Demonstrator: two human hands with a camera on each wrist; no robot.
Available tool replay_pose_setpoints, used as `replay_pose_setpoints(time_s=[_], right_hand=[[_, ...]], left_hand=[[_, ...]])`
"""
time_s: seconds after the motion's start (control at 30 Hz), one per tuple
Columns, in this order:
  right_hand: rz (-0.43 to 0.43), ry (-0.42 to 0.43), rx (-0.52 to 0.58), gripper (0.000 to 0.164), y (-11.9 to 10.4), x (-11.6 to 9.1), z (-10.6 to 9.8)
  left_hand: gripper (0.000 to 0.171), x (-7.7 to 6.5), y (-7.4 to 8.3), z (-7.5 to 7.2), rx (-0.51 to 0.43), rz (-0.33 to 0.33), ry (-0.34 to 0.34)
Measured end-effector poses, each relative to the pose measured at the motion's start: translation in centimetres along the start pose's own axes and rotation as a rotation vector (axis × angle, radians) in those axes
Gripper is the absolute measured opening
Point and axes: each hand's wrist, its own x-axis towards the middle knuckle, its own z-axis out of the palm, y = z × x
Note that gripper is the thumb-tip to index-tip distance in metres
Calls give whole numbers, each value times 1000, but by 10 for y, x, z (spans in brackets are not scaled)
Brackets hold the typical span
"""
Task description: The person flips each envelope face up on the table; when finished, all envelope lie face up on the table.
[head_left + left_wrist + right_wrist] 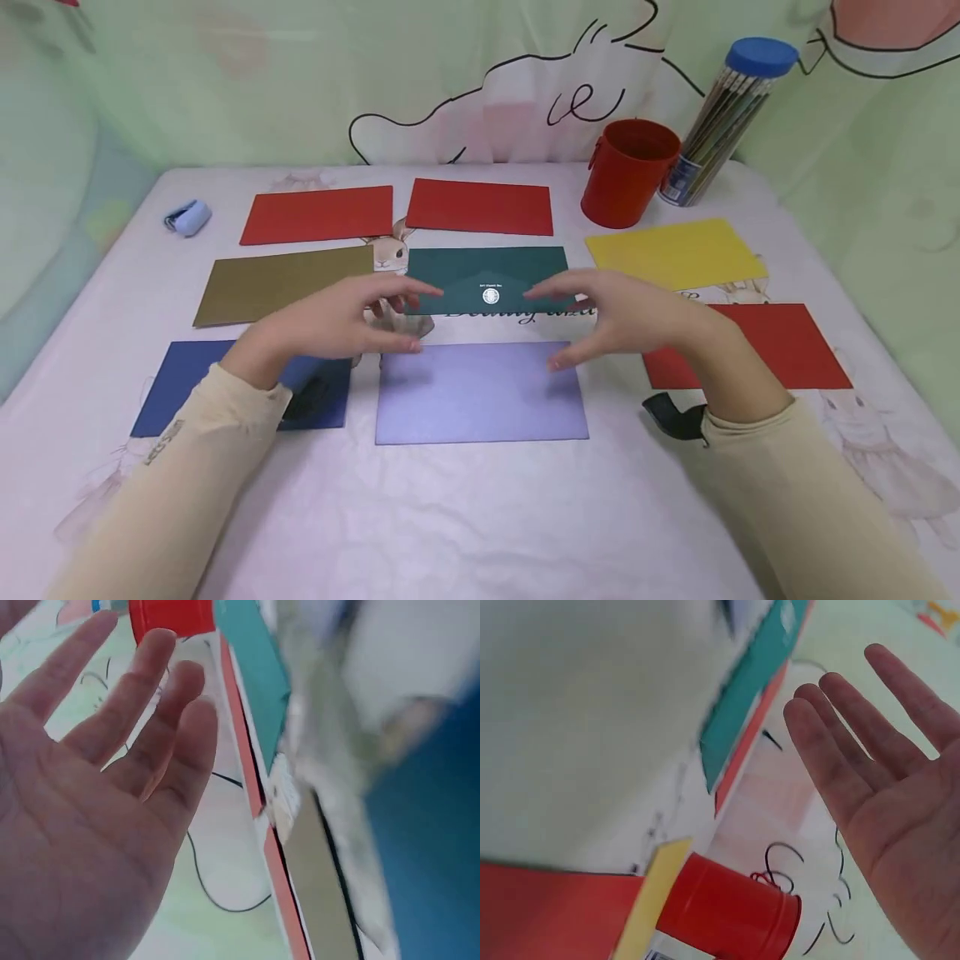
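Head view: both hands hover palms-in over the table centre, holding nothing — left hand [337,321] and right hand [622,321] with fingers straight and loose. Between and just below them lies the lavender envelope [482,392], flat on the cloth at about 6 o'clock from the dark green envelope [487,279], whose near edge the fingertips overlap. The lavender one looks like thin card w/ a faint sheen: light, stiffish, probably slick on top — likely best taken by the short edges or a corner, as it lies flush. Round it: blue envelope [187,383] at 9 o'clock, red envelope [780,346] at 3 o'clock, olive envelope [281,283] at 10–11 o'clock. A red tin cup [628,171] and a clear pencil tube [723,117] stand at 1 o'clock.

Left wrist view: the palm is open, fingers spread; blurred edges of the green and olive envelopes beside it.

Right wrist view: the palm is open too — nothing held; the red cup sits below, the green edge above.
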Motion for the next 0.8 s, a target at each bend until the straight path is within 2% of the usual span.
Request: replay_pose_setpoints(time_s=[0.17, 0.33, 0.47, 0.57, 0.67, 0.8], right_hand=[[-3, -82, 37, 88, -1, -15, 20], [-3, -126, -35, 94, -3, -19, 31], [-15, -151, -64, 97, -1, -23, 36], [-32, -141, -72, 98, 3, -27, 38], [-51, -120, -87, 97, 7, -30, 39], [-57, -120, -78, 98, 9, -31, 42]], left_hand=[[82, -32, 0, 16, -19, 18, -34], [92, -49, 1, 28, -25, 20, -33], [95, -52, 3, 33, -28, -10, -33], [95, -47, 4, 36, -10, 4, -31], [96, -44, 4, 39, 14, 4, -49], [99, -45, 3, 43, 52, -30, -83]])
